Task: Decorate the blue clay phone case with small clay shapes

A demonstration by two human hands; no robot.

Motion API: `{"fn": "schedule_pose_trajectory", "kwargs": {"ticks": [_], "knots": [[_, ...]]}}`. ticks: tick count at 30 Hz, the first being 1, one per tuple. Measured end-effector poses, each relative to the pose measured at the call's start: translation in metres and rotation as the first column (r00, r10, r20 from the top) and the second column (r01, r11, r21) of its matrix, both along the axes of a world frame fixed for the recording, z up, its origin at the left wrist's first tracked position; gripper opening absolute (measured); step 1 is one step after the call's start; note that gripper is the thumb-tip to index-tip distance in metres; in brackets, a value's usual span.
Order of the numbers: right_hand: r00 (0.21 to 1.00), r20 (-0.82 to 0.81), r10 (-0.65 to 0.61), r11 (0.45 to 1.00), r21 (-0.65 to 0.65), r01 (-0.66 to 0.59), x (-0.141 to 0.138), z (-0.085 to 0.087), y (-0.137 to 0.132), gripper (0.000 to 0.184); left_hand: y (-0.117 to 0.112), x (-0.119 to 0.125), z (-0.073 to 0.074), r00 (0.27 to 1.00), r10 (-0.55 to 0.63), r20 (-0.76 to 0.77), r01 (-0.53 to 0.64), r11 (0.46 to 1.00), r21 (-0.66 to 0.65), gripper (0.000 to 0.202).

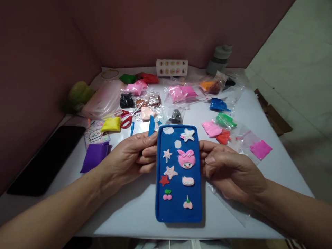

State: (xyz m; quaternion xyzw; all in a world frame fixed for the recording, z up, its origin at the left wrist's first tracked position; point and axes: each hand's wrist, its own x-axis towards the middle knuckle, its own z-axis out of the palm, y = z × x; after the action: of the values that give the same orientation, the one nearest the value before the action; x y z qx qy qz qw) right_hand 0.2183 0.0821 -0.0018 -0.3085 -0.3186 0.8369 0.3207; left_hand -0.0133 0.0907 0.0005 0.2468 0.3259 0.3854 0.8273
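A blue clay-covered phone case (178,207) faces me between both hands, its upper part showing cut-outs. On it sit small clay figures: a pink long-eared character head (186,159), pale and white stars (170,172), a red star (164,180), pink cherries (167,195) and other pale pink shapes. My left hand (137,152) is closed on the case's left edge, with a blue plastic knife (151,125) pointing up between thumb and fingers. The fingers of my right hand (230,169) are curled against the right edge; their tips are partly hidden behind the case.
Clay packets lie around: purple (94,157), yellow (111,123), blue (218,104), magenta (261,148) and others. Red-handled scissors (126,121) lie behind my left hand. A black phone (48,160) lies at left. A bottle (219,60) and sticker sheet (172,67) stand at the back.
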Motion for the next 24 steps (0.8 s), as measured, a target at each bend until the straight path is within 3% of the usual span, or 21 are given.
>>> {"fn": "schedule_pose_trajectory", "kwargs": {"ticks": [3,6,13,17,24], "knots": [[0.999,0.041,-0.007,0.997,-0.075,0.01,0.001,-0.0016,0.0001,0.05,0.0012,-0.0006,-0.0001,1.0,-0.007,0.001,0.007,1.0,0.015,0.031],[0.996,0.089,-0.003,0.999,-0.053,0.008,0.0021,-0.0033,-0.0002,0.043,0.0022,-0.0004,0.0008,1.0,-0.008,-0.004,0.008,1.0,0.024,0.033],[0.999,-0.002,0.045,0.996,-0.082,-0.045,0.0029,-0.0049,-0.0007,0.053,0.0042,-0.0044,0.0004,0.999,-0.033,-0.007,0.033,0.999,0.024,0.029],[0.998,-0.045,0.042,0.997,-0.064,-0.044,0.0034,-0.0046,-0.0005,0.052,0.0045,-0.0057,-0.0005,0.999,-0.053,-0.012,0.054,0.998,0.016,0.03],[0.992,-0.063,0.106,0.994,0.02,-0.105,0.0037,-0.0038,-0.0008,0.033,0.0043,-0.0071,-0.0015,0.996,-0.082,-0.023,0.082,0.997,0.007,0.032]]}}
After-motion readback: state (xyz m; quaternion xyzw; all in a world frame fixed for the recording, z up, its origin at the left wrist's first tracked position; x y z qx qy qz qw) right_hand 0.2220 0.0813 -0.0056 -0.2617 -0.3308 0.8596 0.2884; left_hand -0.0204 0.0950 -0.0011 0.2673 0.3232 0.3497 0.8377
